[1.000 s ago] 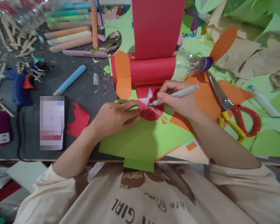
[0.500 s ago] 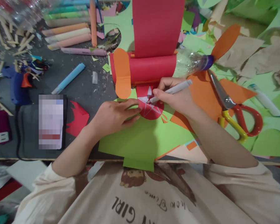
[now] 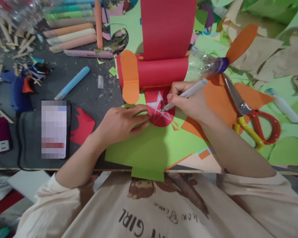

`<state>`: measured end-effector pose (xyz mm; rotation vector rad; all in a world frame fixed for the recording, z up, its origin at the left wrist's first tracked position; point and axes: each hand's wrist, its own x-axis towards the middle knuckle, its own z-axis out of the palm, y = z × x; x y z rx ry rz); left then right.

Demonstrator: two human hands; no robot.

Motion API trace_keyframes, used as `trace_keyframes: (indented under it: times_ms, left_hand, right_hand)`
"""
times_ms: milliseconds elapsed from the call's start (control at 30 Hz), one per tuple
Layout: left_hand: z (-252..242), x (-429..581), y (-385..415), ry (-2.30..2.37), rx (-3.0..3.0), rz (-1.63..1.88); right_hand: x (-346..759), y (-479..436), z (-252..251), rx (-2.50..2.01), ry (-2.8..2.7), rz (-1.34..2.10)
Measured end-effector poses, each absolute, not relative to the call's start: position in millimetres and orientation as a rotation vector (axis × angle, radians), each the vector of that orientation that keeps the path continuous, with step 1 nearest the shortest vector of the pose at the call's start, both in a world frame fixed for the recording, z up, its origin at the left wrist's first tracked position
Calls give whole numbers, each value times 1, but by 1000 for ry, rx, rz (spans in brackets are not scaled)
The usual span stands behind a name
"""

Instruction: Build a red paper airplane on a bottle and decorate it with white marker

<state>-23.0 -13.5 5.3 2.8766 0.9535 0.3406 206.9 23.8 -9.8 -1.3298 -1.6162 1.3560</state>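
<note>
My right hand (image 3: 186,99) grips a white marker (image 3: 192,90), its tip on a star drawn in white on the rounded end of a red paper wing (image 3: 164,122). Part of the star is filled in. Fingers spread, my left hand (image 3: 125,124) lies flat on green paper (image 3: 136,148), its fingertips at the wing's left edge. Just beyond both hands is a model plane made from a plastic bottle (image 3: 201,64) wrapped in red paper (image 3: 161,71). It has an orange paper tail piece (image 3: 130,77), a purple cap (image 3: 223,65) and an orange propeller blade (image 3: 243,43).
Scissors (image 3: 242,109) lie open on orange paper at right. On the left are a phone (image 3: 54,130), a blue glue gun (image 3: 18,89) with its cord, a light-blue marker (image 3: 73,82) and a red paper scrap (image 3: 83,127). Several markers and paper scraps cover the far side.
My right hand and the marker have shifted slightly right, the tip now nearer the star's centre. More of the star's top point shows. My left hand stays in place.
</note>
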Motion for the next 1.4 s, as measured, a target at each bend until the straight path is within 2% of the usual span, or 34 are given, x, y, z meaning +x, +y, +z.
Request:
trace_keyframes:
  times_ms: [267,1000,1200,1400]
  left_hand:
    - [3,-23,-14,917,2910,472]
    - [5,-22,-14,925,2925,458]
    - [3,-23,-15,953,2901,422]
    - [2,-23,-15,954,2855,418]
  right_hand:
    - [206,23,-8,-1311,-1622,1345]
    - [208,24,-16,-1204,-1534,1341]
    - [213,9,-11,-1092,-1337,1203]
    - [219,-18,-8,-1239,-1384,1185]
